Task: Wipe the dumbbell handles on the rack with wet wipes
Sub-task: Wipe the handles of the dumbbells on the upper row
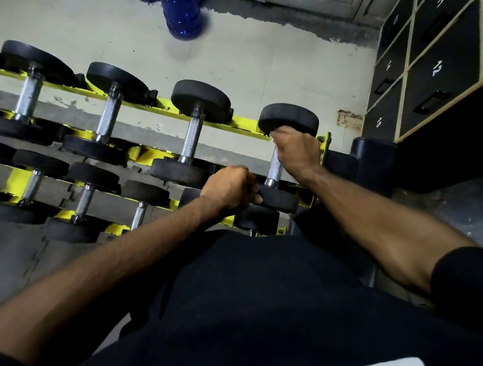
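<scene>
The right hand [296, 149] wraps the dumbbell handle [273, 170] at its far end; the bare handle runs back toward the left hand [229, 190], which grips the near weight [280, 200].

The handle [274, 168] of the right dumbbell [287, 117] is half hidden by the right hand [296, 149]; blue jugs [182, 6] are cut off at the far edge.

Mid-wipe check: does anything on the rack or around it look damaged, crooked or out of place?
The black-headed dumbbells sit evenly on the yellow steel rack; none askew. Only blemishes: a brownish chipped patch in the pale floor beside the black numbered lockers, and dark scuffed paint on the rack's rails.
</scene>
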{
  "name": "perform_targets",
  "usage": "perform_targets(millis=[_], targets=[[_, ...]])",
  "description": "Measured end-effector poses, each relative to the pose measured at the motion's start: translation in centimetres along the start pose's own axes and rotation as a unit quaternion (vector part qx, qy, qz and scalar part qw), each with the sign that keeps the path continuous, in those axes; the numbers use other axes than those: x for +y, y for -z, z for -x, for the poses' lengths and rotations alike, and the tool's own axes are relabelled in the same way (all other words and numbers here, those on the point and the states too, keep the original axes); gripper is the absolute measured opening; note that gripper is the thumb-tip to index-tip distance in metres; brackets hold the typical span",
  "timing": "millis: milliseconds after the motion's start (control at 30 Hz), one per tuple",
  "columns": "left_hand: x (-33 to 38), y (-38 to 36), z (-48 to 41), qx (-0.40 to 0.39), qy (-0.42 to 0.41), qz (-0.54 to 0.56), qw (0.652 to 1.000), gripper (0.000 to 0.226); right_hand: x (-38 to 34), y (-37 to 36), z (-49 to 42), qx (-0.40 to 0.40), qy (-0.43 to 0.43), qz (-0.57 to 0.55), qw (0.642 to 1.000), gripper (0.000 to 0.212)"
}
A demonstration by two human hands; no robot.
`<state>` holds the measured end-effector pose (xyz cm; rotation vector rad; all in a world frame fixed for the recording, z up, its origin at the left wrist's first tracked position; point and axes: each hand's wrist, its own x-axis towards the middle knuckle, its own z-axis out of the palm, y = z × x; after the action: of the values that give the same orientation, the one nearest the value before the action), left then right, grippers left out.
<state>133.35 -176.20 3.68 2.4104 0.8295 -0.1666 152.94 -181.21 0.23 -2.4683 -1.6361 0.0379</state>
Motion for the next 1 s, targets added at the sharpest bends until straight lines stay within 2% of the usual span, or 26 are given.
perform_targets(millis=[100, 167, 233, 300, 367, 400, 467, 500, 567, 633, 700, 867, 1000], targets=[[0.0, 0.0, 0.1, 0.001, -0.002, -0.002, 1.0, 0.027, -2.3, 1.2, -1.4, -0.118, -0.002, 0.131, 0.984, 0.029], [0.0, 0.0, 0.1, 0.001, -0.002, -0.004, 1.0, 0.027, -3.4, 1.7, -2.0, -0.192, 0.028, 0.185, 0.963, 0.025], [0.1, 0.0, 0.2, 0.0, -0.002, -0.007, 1.0, 0.027, -4.1, 2.0, -2.4, -0.248, 0.066, 0.19, 0.948, 0.023], [0.0, 0.0, 0.2, 0.0, -0.003, -0.003, 1.0, 0.027, -4.0, 2.1, -2.2, -0.267, 0.099, 0.159, 0.945, 0.024], [-0.1, -0.1, 0.3, 0.004, -0.007, 0.002, 1.0, 0.026, -2.9, 2.0, -1.7, -0.235, 0.11, 0.108, 0.96, 0.025], [-0.1, -0.1, 0.3, 0.007, -0.011, 0.004, 1.0, 0.026, -2.0, 1.7, -1.2, -0.194, 0.101, 0.062, 0.974, 0.024], [-0.3, -0.1, 0.3, 0.01, -0.018, 0.007, 1.0, 0.026, -0.2, 0.9, 0.0, -0.079, 0.029, -0.073, 0.994, 0.019], [-0.3, -0.1, 0.3, 0.01, -0.022, 0.008, 1.0, 0.027, 0.3, 0.7, 0.7, -0.029, -0.037, -0.153, 0.987, 0.016], [-0.2, 0.0, 0.3, 0.008, -0.029, 0.007, 1.0, 0.027, 0.6, -0.1, 2.2, 0.018, -0.179, -0.287, 0.941, 0.009], [-0.3, 0.2, 0.3, 0.003, -0.035, 0.005, 0.999, 0.027, 0.3, -1.1, 3.0, 0.001, -0.294, -0.392, 0.872, 0.011], [-0.2, 0.3, 0.3, -0.002, -0.037, 0.005, 0.999, 0.027, 0.6, -2.1, 2.7, 0.006, -0.386, -0.445, 0.808, 0.016], [-0.1, 0.3, 0.1, -0.007, -0.03, -0.002, 1.0, 0.028, 0.5, -2.3, 0.3, 0.028, -0.466, -0.511, 0.722, 0.021], [-0.2, 0.1, 0.1, -0.003, -0.028, -0.008, 1.0, 0.027, -0.2, -0.7, 2.2, -0.04, -0.487, -0.544, 0.683, 0.024]])
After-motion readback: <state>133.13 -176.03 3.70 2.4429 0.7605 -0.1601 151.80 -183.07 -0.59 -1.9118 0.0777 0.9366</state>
